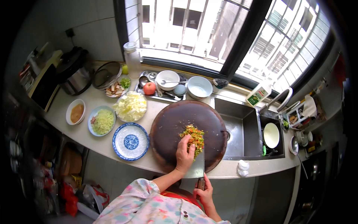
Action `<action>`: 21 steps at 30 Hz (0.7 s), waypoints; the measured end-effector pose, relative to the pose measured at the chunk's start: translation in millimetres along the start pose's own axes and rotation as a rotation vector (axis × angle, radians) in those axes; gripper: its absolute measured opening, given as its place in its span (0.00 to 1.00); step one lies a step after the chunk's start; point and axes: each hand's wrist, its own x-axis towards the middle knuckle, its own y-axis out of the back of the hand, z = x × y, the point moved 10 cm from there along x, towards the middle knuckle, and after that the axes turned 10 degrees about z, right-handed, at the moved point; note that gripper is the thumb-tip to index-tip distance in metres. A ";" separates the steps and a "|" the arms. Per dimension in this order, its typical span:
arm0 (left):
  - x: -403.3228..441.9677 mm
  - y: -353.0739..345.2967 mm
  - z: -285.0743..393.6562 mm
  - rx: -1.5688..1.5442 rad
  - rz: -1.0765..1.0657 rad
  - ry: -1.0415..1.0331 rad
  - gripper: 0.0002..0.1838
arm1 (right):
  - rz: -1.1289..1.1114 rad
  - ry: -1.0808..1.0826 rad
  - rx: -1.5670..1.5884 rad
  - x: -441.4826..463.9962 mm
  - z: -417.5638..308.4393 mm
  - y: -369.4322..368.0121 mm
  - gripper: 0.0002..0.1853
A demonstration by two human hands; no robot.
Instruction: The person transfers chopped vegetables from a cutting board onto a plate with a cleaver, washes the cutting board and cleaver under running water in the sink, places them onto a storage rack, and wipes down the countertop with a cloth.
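Observation:
My right hand [204, 194] is wrapped round the brown handle of a cleaver [197, 168]. Its wide blade lies low over the round wooden chopping board [167, 127], near the front edge. A heap of finely chopped red, orange and green peppers [194, 133] sits at the blade's far end. Against the near left side of this heap rests my left hand [184, 153], thumb and fingers apart, touching the pieces. Part of the blade is hidden under the left hand and the heap.
Left of the board are a blue-and-white plate [121, 149], a plate of cut cabbage [130, 106], a plate of shredded greens [102, 122] and a bowl of brown sauce [77, 113]. Bowls, an apple [149, 88] and a tray stand behind. The sink [235, 130] is on the right.

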 end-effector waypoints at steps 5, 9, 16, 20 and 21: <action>17.0 44.2 6.5 0.041 0.092 -0.018 0.19 | -0.105 -0.040 -0.064 -7.7 -13.8 -40.1 0.43; 31.9 105.5 -23.4 0.089 0.192 0.109 0.20 | -0.310 0.064 -0.201 -1.2 -9.4 -94.1 0.43; 51.1 210.1 -96.9 0.271 0.419 0.277 0.20 | -0.581 -0.321 -0.082 -8.3 14.1 -202.8 0.42; 60.3 227.3 -129.9 0.126 0.418 0.330 0.19 | -0.556 -0.414 -0.103 -2.3 20.7 -228.7 0.41; 63.3 228.0 -130.4 0.079 0.408 0.325 0.18 | -0.550 -0.419 -0.129 -1.3 17.7 -232.4 0.40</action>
